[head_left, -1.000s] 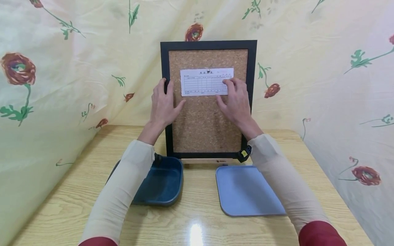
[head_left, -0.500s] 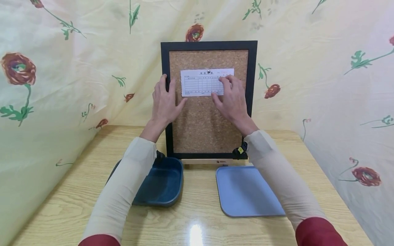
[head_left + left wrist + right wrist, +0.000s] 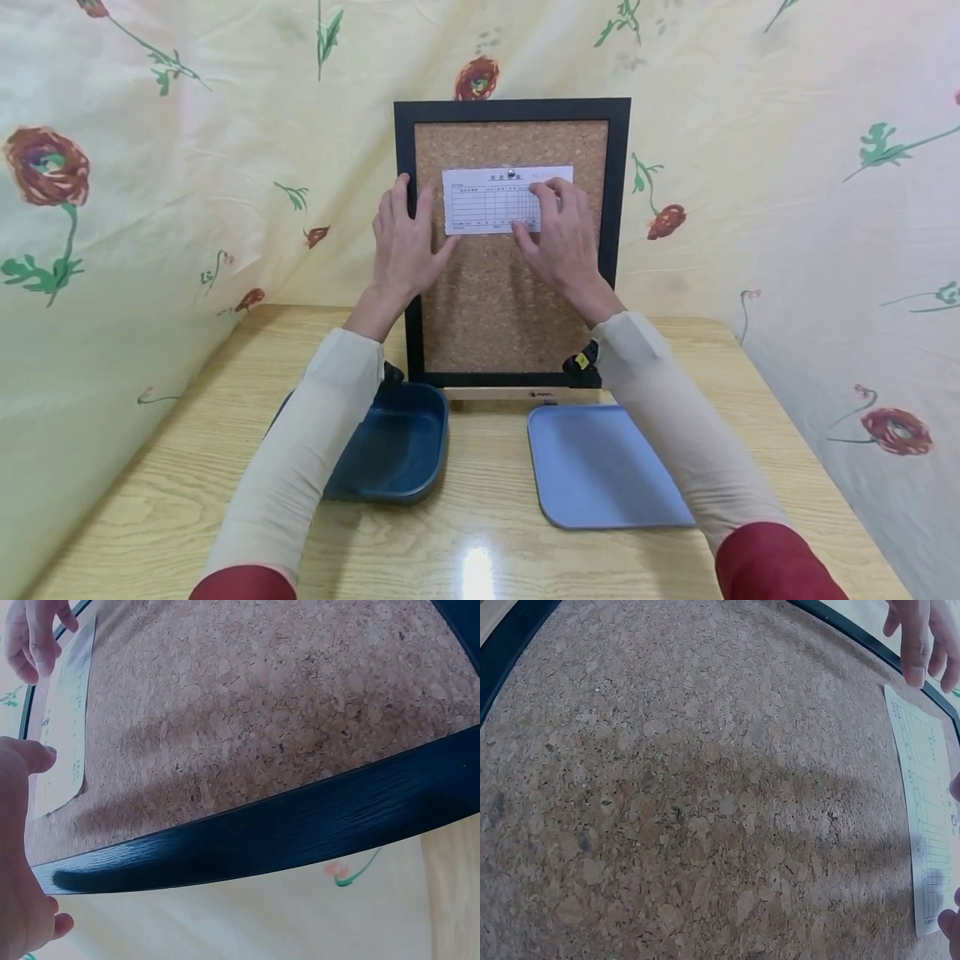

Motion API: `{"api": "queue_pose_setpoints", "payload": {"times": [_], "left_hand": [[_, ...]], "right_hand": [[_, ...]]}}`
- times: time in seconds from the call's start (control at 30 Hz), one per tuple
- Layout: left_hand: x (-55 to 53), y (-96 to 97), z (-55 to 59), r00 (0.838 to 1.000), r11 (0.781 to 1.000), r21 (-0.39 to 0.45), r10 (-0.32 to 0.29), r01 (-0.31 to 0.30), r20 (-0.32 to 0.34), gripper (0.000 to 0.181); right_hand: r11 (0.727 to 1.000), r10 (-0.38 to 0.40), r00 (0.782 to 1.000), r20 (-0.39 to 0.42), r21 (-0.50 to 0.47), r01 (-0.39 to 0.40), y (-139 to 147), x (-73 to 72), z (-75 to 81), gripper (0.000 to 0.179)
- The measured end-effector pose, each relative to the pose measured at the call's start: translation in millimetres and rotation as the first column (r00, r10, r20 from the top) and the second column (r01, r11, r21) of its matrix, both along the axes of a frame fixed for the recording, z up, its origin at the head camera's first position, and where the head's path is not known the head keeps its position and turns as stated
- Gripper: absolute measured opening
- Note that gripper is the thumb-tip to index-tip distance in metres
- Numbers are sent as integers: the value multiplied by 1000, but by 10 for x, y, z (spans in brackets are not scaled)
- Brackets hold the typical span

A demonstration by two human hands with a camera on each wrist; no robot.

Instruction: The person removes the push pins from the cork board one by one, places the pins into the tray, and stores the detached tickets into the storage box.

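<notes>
The right hand point(image 3: 566, 246) bends over the right part of the printed receipt slip point(image 3: 480, 208), thumb and index finger set apart in a wide gap; whether the fingertips touch the paper, I cannot tell. It hides the slip's lower right corner, and the right wrist view cuts its fingers off. The left hand point(image 3: 402, 250) is spread at the black frame point(image 3: 517, 109), left of the slip, its thumb tip just beside the slip's lower left corner. A metallic pushpin point(image 3: 512, 173) sits at the slip's top middle on the corkboard point(image 3: 510, 308); the fine print is illegible. Sleeves partly cover the dark blue bin point(image 3: 442, 442) and pale blue tray point(image 3: 600, 467).
</notes>
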State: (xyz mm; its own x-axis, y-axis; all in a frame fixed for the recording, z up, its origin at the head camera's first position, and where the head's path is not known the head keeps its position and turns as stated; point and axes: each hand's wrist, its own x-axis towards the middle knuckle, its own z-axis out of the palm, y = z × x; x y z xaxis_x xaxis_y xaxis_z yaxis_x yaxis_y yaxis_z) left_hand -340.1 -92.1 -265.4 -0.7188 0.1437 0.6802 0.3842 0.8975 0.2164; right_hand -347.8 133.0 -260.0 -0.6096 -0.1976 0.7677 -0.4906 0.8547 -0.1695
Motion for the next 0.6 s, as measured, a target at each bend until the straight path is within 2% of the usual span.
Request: {"api": "queue_pose_setpoints", "payload": {"times": [0.27,0.6], "left_hand": [[-35,20,26,1000,1000,-11,17,-17,-21,69],[-94,41,16,999,1000,-15,8,-9,-53,70]], "right_hand": [[1000,-15,1000,6,-1,15,-21,-40,23,52],[1000,-27,1000,9,0,27,-26,-89,34,52]]}}
